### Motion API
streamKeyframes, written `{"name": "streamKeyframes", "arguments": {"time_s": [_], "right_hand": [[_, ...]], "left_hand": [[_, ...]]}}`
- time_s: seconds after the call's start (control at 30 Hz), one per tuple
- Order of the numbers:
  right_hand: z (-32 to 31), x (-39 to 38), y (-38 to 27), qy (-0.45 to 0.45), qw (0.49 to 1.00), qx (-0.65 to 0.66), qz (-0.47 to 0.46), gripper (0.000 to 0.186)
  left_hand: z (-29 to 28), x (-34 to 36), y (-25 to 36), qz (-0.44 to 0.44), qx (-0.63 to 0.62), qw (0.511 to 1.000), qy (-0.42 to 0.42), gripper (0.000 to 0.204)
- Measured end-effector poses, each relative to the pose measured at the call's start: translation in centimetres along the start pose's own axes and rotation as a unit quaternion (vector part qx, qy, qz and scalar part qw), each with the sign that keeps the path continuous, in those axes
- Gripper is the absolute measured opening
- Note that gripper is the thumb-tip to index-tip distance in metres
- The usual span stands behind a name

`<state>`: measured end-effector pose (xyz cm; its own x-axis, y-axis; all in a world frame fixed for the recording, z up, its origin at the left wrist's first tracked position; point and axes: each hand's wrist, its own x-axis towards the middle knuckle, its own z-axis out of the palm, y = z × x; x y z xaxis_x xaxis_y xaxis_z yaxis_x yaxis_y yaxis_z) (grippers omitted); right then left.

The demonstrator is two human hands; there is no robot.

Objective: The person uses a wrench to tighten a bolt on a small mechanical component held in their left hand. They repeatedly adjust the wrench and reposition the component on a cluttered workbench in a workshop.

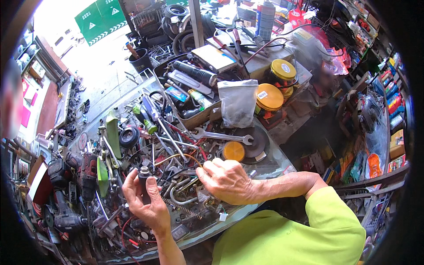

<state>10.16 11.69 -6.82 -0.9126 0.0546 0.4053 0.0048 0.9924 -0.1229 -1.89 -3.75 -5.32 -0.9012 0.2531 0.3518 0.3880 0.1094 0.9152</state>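
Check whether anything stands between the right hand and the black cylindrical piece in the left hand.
Only the left thumb does, pressed along the side of the black cylindrical piece that faces the right hand. The left hand leaves its metal top uncovered; nothing visible blocks that.

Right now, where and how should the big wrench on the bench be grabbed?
Mid-handle of the big wrench, probably from above, pinching across its width: the handle is long and slim, lies roughly crosswise, and the orange disc crowds its near side.
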Motion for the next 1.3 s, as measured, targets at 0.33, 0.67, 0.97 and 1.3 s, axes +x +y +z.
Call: {"name": "streamKeyframes", "arguments": {"time_s": [0.33, 0.67, 0.97, 1.3], "right_hand": [[1.0, 1.5, 1.1, 0.001, 0.996, 0.087, -0.017, 0.015], [0.2, 2.0, 2.8, -0.044, 0.981, 0.181, -0.048, 0.019], [0.1, 2.3, 4.9, -0.02, 0.959, 0.277, -0.057, 0.012], [-0.1, 2.0, 4.5, 0.028, 0.967, 0.218, -0.128, 0.022]], "left_hand": [[0.6, -0.5, 0.5, 0.022, 0.021, 0.999, -0.022, 0.033], [0.2, -0.3, 0.4, 0.022, -0.005, 1.0, 0.002, 0.032], [-0.9, 0.0, 0.7, -0.042, -0.046, 0.995, -0.074, 0.033], [0.2, 0.0, 0.8, 0.181, 0.24, 0.937, -0.179, 0.044]]}}
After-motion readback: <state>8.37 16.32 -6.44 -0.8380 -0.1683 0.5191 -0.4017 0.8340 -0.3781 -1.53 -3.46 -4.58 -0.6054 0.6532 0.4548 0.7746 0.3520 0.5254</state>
